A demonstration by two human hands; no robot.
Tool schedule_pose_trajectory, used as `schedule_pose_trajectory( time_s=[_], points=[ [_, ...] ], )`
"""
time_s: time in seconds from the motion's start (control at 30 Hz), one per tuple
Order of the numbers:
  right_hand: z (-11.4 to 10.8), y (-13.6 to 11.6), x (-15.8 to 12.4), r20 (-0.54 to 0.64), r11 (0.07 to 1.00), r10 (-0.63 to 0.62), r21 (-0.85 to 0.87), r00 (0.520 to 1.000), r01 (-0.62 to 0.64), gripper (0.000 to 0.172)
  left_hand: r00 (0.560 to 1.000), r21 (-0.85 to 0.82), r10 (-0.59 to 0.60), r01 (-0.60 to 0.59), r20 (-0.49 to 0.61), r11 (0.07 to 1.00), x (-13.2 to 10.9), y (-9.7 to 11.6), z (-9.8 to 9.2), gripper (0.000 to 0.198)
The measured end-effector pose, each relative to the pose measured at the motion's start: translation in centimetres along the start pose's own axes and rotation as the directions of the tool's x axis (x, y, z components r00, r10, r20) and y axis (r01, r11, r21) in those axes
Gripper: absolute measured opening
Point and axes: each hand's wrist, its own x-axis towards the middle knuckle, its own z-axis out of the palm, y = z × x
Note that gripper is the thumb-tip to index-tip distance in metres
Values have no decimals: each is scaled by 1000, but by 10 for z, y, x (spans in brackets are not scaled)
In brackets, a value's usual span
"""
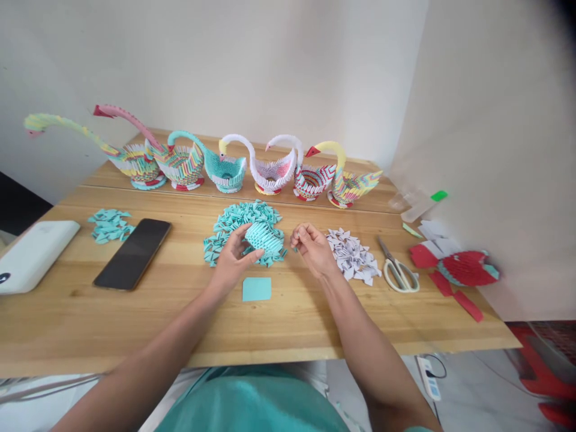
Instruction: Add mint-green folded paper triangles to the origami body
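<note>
My left hand (237, 255) is closed around the side of a teal piece built of folded paper units (264, 236), holding it tilted above the table. Just to its right, my right hand (312, 246) has its fingers pinched together; a small bit of teal shows under the fingertips, probably a folded paper unit, though most is hidden. Behind and beneath the held piece spreads a pile of loose teal paper units (247, 211). Close by my right wrist lies a pile of white folded units (353, 255). A flat teal paper card (256, 289) rests in front, between my forearms.
Several finished paper swans (227, 171) line the back of the wooden table (202, 336). A black phone (133, 254), a white power bank (38, 255) and a small teal pile (110, 225) are left. Scissors (398, 270) and a red paper piece (468, 267) lie right.
</note>
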Motion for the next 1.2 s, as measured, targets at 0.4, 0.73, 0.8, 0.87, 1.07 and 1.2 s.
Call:
schedule_pose_trajectory(
  time_s=[0.4,0.73,0.8,0.87,1.07,1.2],
  points=[
    [7,-3,-3,-34,975,163,157,986,-156,48,999,6,0,0,32,1000,0,0,1,69],
    [5,-1,-6,4,989,103,108,995,-103,47,999,-10,-7,7,35,1000,-1,2,1,66],
    [4,3,-4,-15,991,94,99,995,-92,43,999,-8,-2,2,40,1000,-2,2,1,65],
    [2,4,-2,-51,991,93,101,994,-87,42,999,-4,4,-3,50,1000,-2,2,1,65],
    [4,-4,-3,-120,996,41,86,992,-31,40,998,33,17,-19,67,999,-2,2,2,67],
    [7,-8,-7,-93,999,-8,-34,996,5,32,995,38,53,-56,79,998,-2,3,4,67]
  ],
)
